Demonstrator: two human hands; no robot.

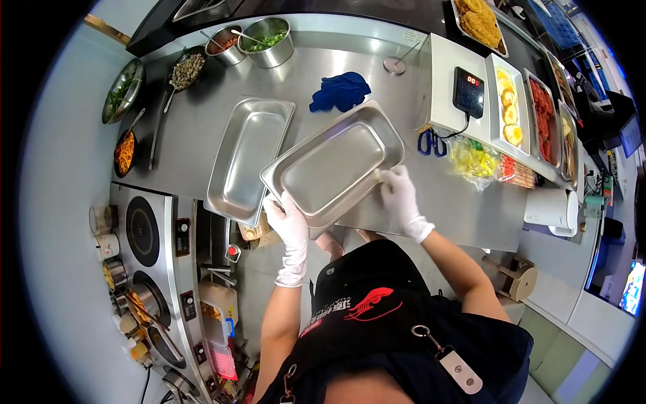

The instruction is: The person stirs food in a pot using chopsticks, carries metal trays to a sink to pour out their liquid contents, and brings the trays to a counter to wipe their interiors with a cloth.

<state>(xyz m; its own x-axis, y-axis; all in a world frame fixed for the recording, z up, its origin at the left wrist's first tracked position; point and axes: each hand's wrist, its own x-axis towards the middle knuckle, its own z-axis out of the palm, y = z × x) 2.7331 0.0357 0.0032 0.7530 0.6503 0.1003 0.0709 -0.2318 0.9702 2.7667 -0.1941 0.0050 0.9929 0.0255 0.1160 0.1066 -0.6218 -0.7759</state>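
A rectangular steel pan [330,165], empty inside, is tilted across the front of the counter in both hands. My left hand [288,219], in a white glove, grips its near left corner. My right hand [402,195], gloved too, is closed at its right side, with the fingertips on the rim. A second empty steel pan [247,155] lies to the left on the counter, partly under the first one's corner. Behind the pans is a crumpled blue cloth [341,91].
Steel pots of chopped greens [266,43] and diced red food [225,44] stand at the back left. Trays with fried eggs [509,101] and red food [542,114] line the right shelf, near a timer [469,92] and blue-handled scissors [431,143]. Induction cookers [142,231] are at left.
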